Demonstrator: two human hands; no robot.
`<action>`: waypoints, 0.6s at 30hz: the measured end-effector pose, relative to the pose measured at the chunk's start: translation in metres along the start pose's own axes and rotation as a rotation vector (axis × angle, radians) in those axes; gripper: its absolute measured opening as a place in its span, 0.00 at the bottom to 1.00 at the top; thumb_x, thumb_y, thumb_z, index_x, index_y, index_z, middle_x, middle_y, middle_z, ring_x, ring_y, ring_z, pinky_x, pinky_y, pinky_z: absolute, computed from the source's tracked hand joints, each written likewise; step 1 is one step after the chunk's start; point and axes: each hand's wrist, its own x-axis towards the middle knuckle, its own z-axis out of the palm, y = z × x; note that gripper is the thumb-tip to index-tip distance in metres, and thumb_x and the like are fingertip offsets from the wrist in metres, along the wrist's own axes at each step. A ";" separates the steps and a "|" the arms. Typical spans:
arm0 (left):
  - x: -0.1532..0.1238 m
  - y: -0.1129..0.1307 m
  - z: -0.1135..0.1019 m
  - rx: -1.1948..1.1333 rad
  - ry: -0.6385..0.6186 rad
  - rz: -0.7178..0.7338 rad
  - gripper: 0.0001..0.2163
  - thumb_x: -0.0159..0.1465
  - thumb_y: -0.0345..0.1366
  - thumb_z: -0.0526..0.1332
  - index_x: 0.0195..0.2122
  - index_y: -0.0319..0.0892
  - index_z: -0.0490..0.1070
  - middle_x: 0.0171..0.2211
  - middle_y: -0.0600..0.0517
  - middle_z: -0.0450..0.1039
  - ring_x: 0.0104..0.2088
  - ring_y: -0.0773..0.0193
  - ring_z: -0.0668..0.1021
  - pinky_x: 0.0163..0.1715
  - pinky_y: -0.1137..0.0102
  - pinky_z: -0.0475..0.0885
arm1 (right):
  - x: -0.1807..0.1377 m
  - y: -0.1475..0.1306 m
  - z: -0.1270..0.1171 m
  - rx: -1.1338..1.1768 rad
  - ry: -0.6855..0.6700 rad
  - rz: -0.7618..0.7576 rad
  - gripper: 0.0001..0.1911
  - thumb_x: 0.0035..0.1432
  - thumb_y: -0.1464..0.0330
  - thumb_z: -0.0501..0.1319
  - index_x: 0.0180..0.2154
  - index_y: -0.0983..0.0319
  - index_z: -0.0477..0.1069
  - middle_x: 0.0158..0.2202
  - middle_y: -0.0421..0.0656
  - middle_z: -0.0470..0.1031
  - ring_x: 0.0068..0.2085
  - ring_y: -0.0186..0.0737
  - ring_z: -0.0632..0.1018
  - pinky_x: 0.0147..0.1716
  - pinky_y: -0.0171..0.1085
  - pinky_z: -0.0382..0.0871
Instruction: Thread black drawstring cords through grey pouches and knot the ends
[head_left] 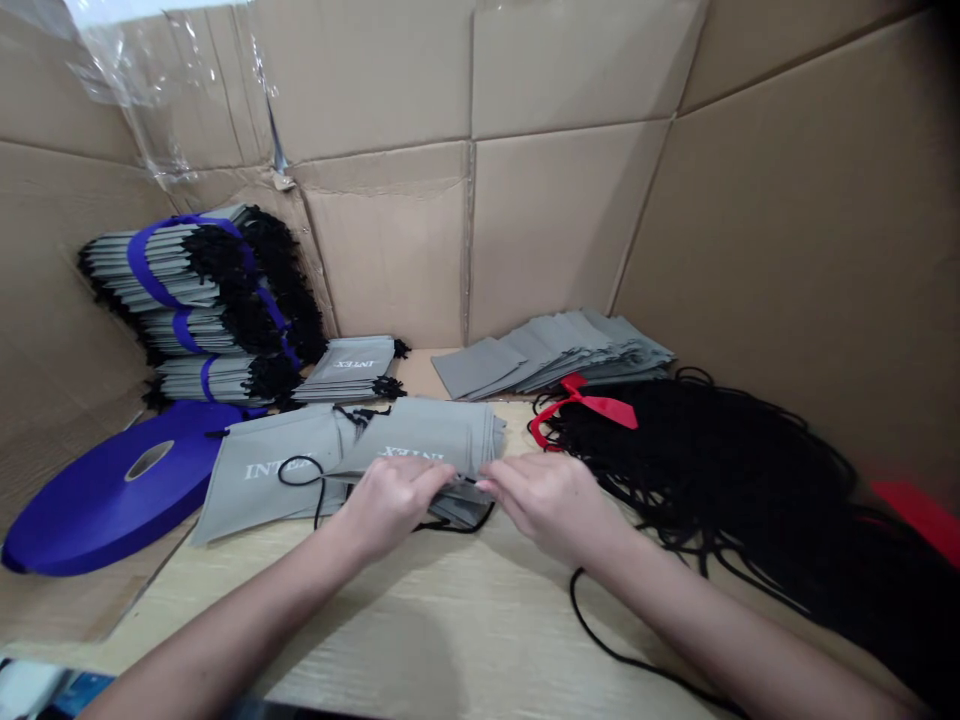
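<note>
Both hands meet at the near edge of a small stack of grey INTEX pouches (427,440) on the wooden table (450,620). My left hand (390,505) pinches the edge of a grey pouch with curled fingers. Beside it, my right hand (547,500) is closed on the same pouch edge, where a black drawstring cord (450,527) loops underneath. One more grey INTEX pouch (262,475) lies flat to the left with a cord loop on it.
A purple ribbon reel (120,490) lies at the left. Bundled pouch stacks tied with purple ribbon (202,300) stand behind it. Fanned plain grey pouches (555,350) lie at the back. A heap of black cords (720,460) with a red tie (585,403) fills the right. Cardboard walls (570,120) surround the table.
</note>
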 end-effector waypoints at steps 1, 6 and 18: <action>0.000 -0.005 -0.003 0.018 0.021 -0.019 0.10 0.62 0.26 0.51 0.37 0.40 0.71 0.26 0.50 0.76 0.27 0.66 0.77 0.27 0.74 0.72 | 0.000 0.006 -0.003 -0.023 0.012 0.013 0.14 0.62 0.67 0.51 0.28 0.63 0.69 0.22 0.40 0.71 0.24 0.34 0.71 0.25 0.36 0.52; -0.001 -0.015 -0.006 0.040 0.066 -0.052 0.11 0.63 0.26 0.50 0.37 0.41 0.72 0.30 0.51 0.77 0.28 0.68 0.78 0.31 0.75 0.72 | 0.000 0.024 -0.008 -0.043 0.074 -0.034 0.14 0.61 0.71 0.50 0.26 0.63 0.70 0.18 0.39 0.67 0.21 0.33 0.67 0.22 0.35 0.52; 0.003 -0.056 -0.055 -0.198 -0.098 -0.545 0.17 0.58 0.42 0.59 0.49 0.47 0.70 0.42 0.50 0.76 0.40 0.58 0.77 0.37 0.71 0.70 | -0.005 0.044 -0.003 0.310 0.031 0.375 0.11 0.60 0.68 0.50 0.35 0.61 0.72 0.24 0.41 0.74 0.25 0.35 0.73 0.25 0.31 0.59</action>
